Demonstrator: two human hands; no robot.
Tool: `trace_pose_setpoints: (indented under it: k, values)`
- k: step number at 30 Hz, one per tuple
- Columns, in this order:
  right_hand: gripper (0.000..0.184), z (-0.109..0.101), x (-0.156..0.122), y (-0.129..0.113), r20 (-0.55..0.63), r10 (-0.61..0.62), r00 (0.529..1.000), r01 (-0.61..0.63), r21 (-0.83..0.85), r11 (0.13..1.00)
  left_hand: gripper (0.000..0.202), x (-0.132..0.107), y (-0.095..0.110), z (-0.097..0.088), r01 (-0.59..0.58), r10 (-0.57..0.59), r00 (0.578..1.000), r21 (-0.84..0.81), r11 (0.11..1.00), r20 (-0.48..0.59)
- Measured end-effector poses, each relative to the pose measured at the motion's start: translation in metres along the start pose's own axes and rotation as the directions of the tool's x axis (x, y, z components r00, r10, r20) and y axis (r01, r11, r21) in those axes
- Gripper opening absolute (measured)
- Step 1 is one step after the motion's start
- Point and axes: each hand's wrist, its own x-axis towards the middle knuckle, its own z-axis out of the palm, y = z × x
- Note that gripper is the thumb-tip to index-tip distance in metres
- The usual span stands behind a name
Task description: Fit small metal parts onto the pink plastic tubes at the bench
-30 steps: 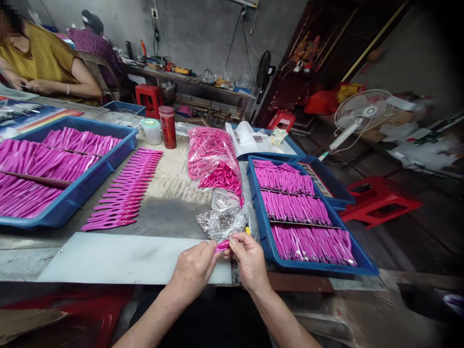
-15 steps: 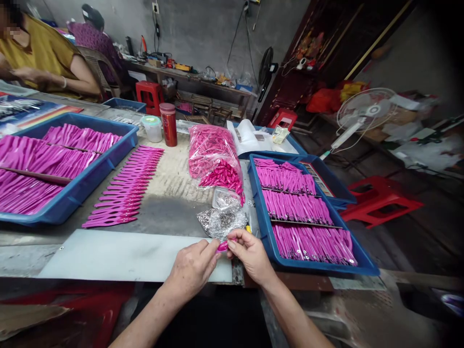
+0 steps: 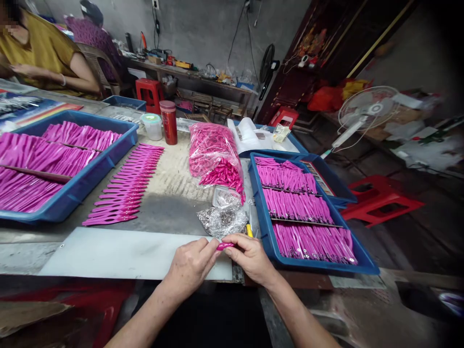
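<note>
Between my two hands is a small, glossy magenta plastic piece (image 3: pixel 225 246), pointed in shape. My left hand (image 3: pixel 190 263) is closed on its left end, and my right hand (image 3: pixel 251 258) pinches the right end between thumb and fingers. Both hands are above the right end of a white board (image 3: pixel 119 253). Just beyond them lies a clear plastic bag of small metal parts (image 3: pixel 226 220). Farther back, a clear bag (image 3: pixel 213 145) spills similar magenta pieces. A row of long magenta forked pieces (image 3: pixel 125 186) lies to the left on the table.
Blue trays of magenta pieces stand left (image 3: pixel 78 188) and right (image 3: pixel 362 265). A yellow-handled tool (image 3: pixel 249 230) lies beyond my right hand. A red tumbler (image 3: pixel 168 123) and a lidded tub (image 3: pixel 151 126) stand behind. A person in a yellow top (image 3: pixel 50 48) sits at far left.
My right hand has shifted its grip, its fingers now lying flatter over the magenta piece. The piece is turned more level. My left hand stays nearly in place.
</note>
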Motion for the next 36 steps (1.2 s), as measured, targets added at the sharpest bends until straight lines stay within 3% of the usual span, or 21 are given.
trace_pose_setpoints:
  k: [36]
  values:
    - [0.014, 0.003, -0.003, 0.011, -0.077, 0.019, 0.997, -0.019, 0.004, 1.000, 0.020, 0.002, 0.005, 0.001, 0.052, -0.053, 0.999, 0.072, 0.996, 0.014]
